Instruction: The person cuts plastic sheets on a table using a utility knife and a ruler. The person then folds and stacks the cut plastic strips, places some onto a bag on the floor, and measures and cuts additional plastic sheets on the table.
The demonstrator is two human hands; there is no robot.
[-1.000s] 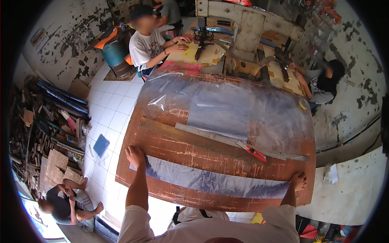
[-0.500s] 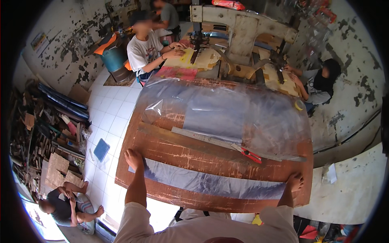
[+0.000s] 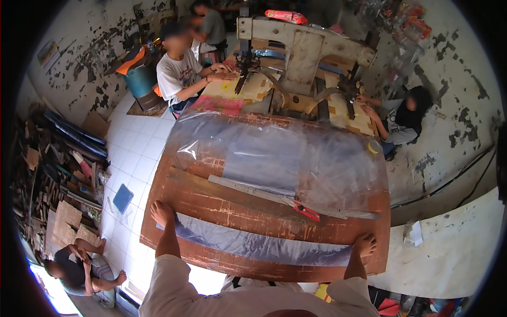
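Worn brown table (image 3: 237, 211) under clear plastic sheet (image 3: 274, 158); left hand (image 3: 161, 213), right hand (image 3: 364, 245) — both pressed flat, open.

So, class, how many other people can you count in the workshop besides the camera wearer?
4: one in a white T-shirt at the sewing machine, one in grey behind, one in dark clothes on the right, one crouched on the floor lower left. More may be hidden.
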